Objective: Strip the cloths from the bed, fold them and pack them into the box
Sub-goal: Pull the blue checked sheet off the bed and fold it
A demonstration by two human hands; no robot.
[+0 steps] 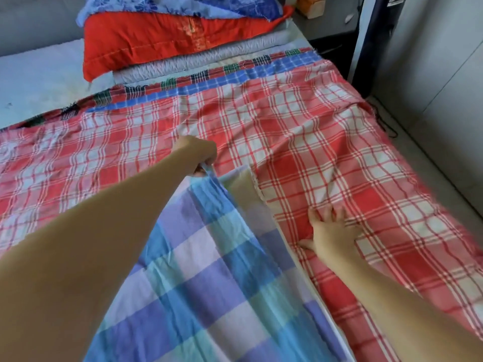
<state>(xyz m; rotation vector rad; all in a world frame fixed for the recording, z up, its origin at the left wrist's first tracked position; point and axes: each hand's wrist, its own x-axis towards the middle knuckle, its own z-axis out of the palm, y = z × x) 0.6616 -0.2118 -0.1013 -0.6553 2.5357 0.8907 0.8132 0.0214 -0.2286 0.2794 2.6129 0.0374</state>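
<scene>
The left hand (198, 155) is lifted over the bed (39, 74), its fingers pinching the top edge of a blue checked cloth (209, 270) that drapes down toward the camera. The right hand (332, 231) lies flat, fingers (312, 215) spread, on the red plaid cloth (313, 142) covering the bed. A blue plaid edge (222, 81) shows beneath it. At the head are a grey folded blanket (209, 58), a red cushion (156, 40) and a blue floral cloth (183, 3), stacked. A cable (384, 124) lies on the floor (431, 165).
</scene>
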